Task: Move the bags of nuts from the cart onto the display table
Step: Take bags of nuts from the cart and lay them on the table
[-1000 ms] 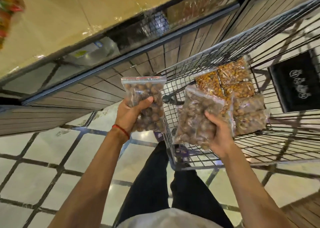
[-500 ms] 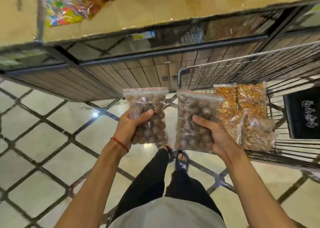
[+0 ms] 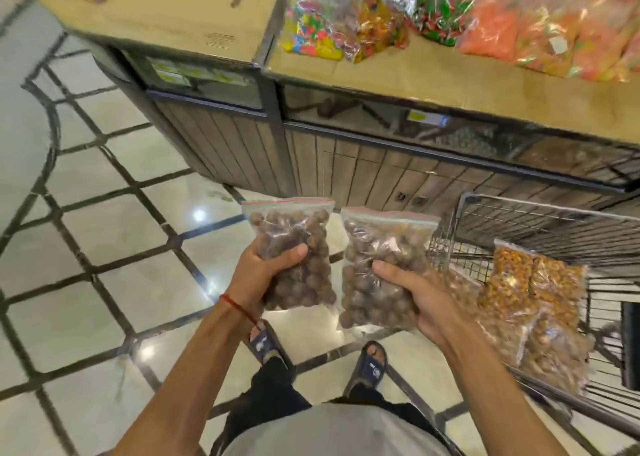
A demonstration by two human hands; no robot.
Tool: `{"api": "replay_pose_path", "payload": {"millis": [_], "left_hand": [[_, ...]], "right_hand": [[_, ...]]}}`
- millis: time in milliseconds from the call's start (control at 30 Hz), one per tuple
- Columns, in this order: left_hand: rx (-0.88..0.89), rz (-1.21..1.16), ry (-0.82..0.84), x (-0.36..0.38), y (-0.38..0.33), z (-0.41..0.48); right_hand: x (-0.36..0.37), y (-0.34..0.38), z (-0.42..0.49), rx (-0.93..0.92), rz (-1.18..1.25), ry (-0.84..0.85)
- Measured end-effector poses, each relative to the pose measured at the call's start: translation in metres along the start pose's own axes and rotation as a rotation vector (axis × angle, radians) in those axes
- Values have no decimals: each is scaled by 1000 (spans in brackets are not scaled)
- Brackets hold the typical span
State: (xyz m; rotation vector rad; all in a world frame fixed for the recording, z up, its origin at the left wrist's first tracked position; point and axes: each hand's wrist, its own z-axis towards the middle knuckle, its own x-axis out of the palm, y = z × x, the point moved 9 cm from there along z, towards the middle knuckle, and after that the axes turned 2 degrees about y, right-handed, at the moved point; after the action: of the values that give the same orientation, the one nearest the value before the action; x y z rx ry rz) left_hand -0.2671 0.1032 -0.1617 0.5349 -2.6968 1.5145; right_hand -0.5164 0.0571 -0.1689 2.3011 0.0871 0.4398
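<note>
My left hand (image 3: 263, 272) grips a clear zip bag of dark round nuts (image 3: 298, 248), thumb across its front. A second bag of brown nuts (image 3: 377, 265) is held the same way by my right hand (image 3: 419, 296). Both bags hang over the tiled floor, in front of the display table (image 3: 415, 71). To the right stands the wire cart (image 3: 519, 227), holding several more bags of nuts (image 3: 533, 296), some orange-brown and some darker.
The display table has a tan cardboard top with bright sweet packets (image 3: 346, 23) and orange packets (image 3: 554, 30) at the back. Its wooden front panels (image 3: 346, 168) face me. Tiled floor (image 3: 104, 248) spreads to the left. My sandalled feet (image 3: 367, 365) stand below.
The view has swung left and up: the table top now shows and the cart has slid to the right. Both hands have carried their bags off the cart towards the table.
</note>
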Motion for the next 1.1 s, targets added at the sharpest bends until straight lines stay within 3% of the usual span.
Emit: {"api": "replay_pose_path", "payload": {"millis": [133,400,767,1100], "left_hand": [[40,-3,-38,-82,-34,2],[94,7,-61,-200,-102,28],[139,-28,-248,-299,-187,132],[142,-82,-287,-323,-312,293]], "right_hand": [[89,7,20,-28,-43,42],[224,28,78,-26,112,90],[309,123,206,-100,103,132],[357,249,359,-84,56,168]]}}
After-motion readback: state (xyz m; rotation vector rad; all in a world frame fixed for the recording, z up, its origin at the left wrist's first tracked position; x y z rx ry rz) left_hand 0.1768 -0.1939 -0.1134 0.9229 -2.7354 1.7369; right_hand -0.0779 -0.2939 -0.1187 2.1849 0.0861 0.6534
